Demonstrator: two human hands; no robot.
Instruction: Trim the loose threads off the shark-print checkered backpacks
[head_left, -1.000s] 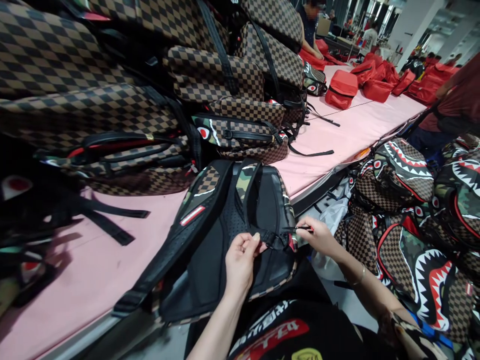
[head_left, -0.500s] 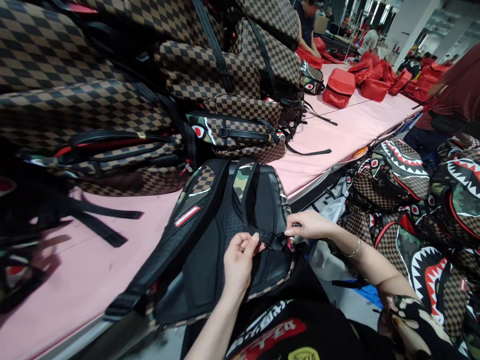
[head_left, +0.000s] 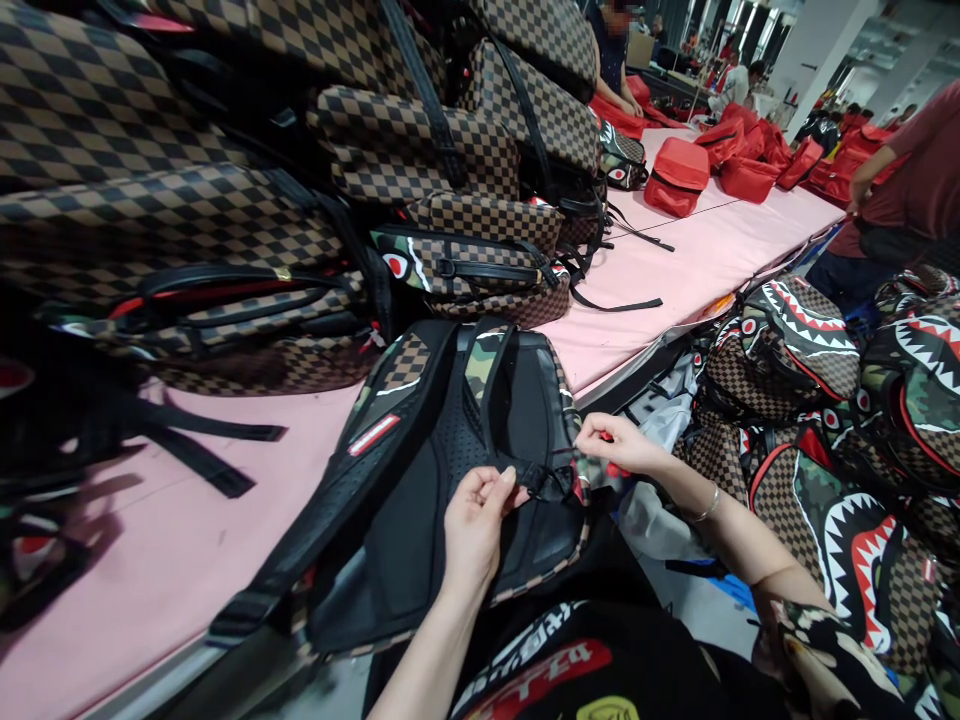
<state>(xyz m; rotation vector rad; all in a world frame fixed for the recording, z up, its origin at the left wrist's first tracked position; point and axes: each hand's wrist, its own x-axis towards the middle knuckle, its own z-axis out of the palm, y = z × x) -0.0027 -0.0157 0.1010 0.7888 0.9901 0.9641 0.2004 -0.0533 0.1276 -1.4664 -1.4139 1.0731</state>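
the left hand [head_left: 474,520] reaches up, thumb and finger pinching a black strap [head_left: 541,482] on the backpack [head_left: 401,545]. the right hand [head_left: 619,445] curls near the backpack's right edge; i cannot tell if it pinches anything. the backpack lies at the pink table's [head_left: 720,250] near edge. piled checkered bags [head_left: 375,140] crowd behind it; shark bags [head_left: 795,520] heap up at the right.
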